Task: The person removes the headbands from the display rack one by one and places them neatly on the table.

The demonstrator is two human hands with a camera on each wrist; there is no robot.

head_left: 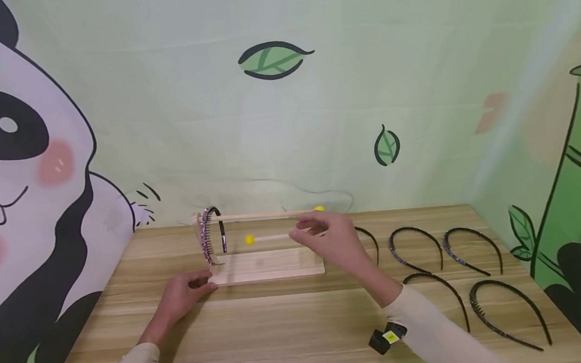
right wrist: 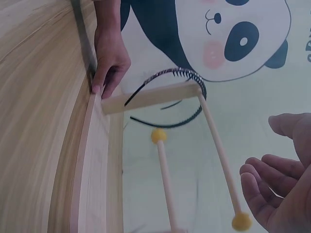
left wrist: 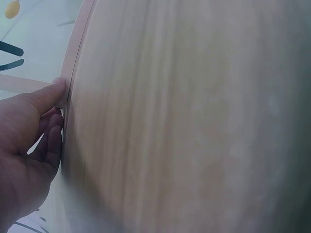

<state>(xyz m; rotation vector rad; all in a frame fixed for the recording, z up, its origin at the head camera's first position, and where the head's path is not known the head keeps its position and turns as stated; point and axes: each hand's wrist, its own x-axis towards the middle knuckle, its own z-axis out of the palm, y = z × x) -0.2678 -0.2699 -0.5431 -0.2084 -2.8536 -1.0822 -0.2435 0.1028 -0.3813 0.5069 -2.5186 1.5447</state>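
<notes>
A pale wooden stand (head_left: 271, 265) has a flat base and rods tipped with yellow balls. My left hand (head_left: 179, 296) pinches the base's left front corner between thumb and fingers. Around the left end of the upper rod (head_left: 262, 215) hangs a black toothed headband (right wrist: 201, 104) with a sparkling outer face. My right hand (head_left: 332, 240) is by the rod's right end, its fingers loosely bent and holding nothing in the right wrist view. The lower rod (right wrist: 166, 179) points left, ending in a yellow ball (head_left: 249, 240); my right hand hides its other end in the head view.
Several dark headbands lie on the right side of the wooden table (head_left: 281, 334), including one near the front (head_left: 476, 306) and one farther back (head_left: 448, 246). One is partly behind my right hand. A printed panda cloth (head_left: 178, 99) hangs behind the table.
</notes>
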